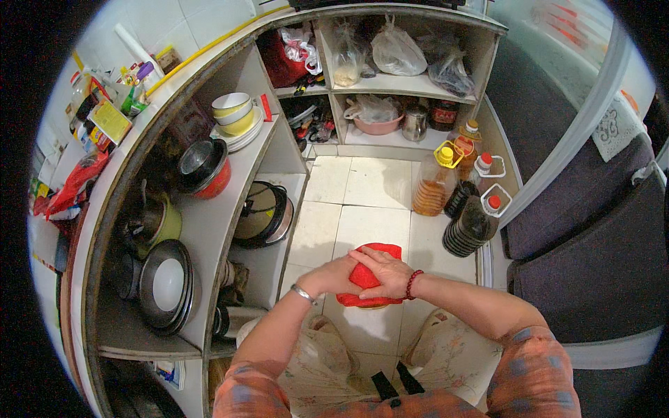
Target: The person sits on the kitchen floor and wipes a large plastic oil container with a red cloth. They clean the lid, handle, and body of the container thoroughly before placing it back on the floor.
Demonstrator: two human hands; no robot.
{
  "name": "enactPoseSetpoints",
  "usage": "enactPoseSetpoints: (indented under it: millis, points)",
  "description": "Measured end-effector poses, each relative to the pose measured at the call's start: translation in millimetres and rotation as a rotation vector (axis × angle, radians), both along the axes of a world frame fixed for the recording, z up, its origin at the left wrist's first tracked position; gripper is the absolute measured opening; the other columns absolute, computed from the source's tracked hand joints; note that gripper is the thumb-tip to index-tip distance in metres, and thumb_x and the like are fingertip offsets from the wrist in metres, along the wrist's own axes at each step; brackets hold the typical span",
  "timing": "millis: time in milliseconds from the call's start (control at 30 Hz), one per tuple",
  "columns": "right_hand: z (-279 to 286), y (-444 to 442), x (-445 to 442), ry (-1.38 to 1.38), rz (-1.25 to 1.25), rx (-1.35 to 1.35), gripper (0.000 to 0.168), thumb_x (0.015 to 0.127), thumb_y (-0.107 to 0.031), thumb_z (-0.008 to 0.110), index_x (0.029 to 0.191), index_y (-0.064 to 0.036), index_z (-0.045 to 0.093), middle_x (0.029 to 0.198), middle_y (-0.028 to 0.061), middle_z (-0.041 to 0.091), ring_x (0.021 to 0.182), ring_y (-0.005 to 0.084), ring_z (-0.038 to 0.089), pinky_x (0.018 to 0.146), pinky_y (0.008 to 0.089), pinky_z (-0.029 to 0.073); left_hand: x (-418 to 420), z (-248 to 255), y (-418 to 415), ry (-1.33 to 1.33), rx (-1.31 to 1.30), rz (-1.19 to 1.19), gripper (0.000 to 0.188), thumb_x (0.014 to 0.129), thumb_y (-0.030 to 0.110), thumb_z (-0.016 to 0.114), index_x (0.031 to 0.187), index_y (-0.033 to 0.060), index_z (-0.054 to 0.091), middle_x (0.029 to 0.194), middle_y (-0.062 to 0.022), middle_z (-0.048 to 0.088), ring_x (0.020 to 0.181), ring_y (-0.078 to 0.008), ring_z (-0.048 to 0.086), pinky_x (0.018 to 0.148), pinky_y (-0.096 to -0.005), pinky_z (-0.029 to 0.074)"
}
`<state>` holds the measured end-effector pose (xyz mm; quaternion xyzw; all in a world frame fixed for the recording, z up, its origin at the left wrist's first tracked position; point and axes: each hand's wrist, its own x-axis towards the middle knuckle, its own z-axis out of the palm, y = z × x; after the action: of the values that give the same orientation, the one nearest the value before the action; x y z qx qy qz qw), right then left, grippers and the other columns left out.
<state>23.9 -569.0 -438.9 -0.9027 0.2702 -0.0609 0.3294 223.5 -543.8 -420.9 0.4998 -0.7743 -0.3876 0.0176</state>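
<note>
A bright red cloth (365,277) is bunched between my two hands, in front of my knees and above the tiled floor. My left hand (335,274) grips it from the left. From the right, my right hand (389,273) clasps it, with fingers reaching over those of the left. Under the near edge of the cloth a thin yellowish rim (372,306) peeks out; what it belongs to is hidden.
Several large plastic bottles (431,193) with dark and amber liquid stand on the floor at the right. Left shelves hold stacked bowls (232,112), metal basins (166,285) and a round black electric appliance (264,214). Bagged goods (398,49) fill the far shelf. Grey upholstered seating (585,292) lies right.
</note>
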Motion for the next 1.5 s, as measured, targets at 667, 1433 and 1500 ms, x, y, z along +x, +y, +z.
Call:
enactPoseSetpoints:
  millis: [667,1433,1500]
  points:
    - [-37.1,12.7,9.2,-0.212,-0.813,0.106,0.048,0.089,-0.042,0.052,0.120,-0.006,0.055,0.107,0.0181,0.062,0.102,0.0344,0.057,0.087,0.0419,0.047,14.4,3.7,7.5,0.153,0.091,0.484,0.075,0.089,0.046,0.054,0.143,0.0012,0.028,0.131,-0.0266,0.049,0.123,-0.0348,0.048,0.101,-0.0357,0.039]
    - [-80.0,72.5,-24.5,-0.427,-0.894,0.235,0.047,0.089,-0.039,0.058,0.122,-0.005,0.054,0.111,0.0203,0.063,0.107,0.0325,0.059,0.092,0.0390,0.045,-67.0,-24.9,74.5,-0.268,-0.444,0.434,0.048,0.078,0.030,0.069,0.118,0.0143,0.047,0.117,-0.0074,0.052,0.109,-0.0310,0.051,0.083,-0.0517,0.048]
    - [-94.5,72.7,-31.2,-0.479,-0.878,0.249,0.048,0.089,-0.039,0.057,0.122,-0.005,0.053,0.112,0.0200,0.062,0.108,0.0323,0.058,0.092,0.0386,0.044,-72.6,-29.1,77.6,-0.262,-0.483,0.444,0.048,0.076,0.030,0.070,0.116,0.0140,0.048,0.115,-0.0081,0.053,0.108,-0.0317,0.051,0.080,-0.0505,0.050]
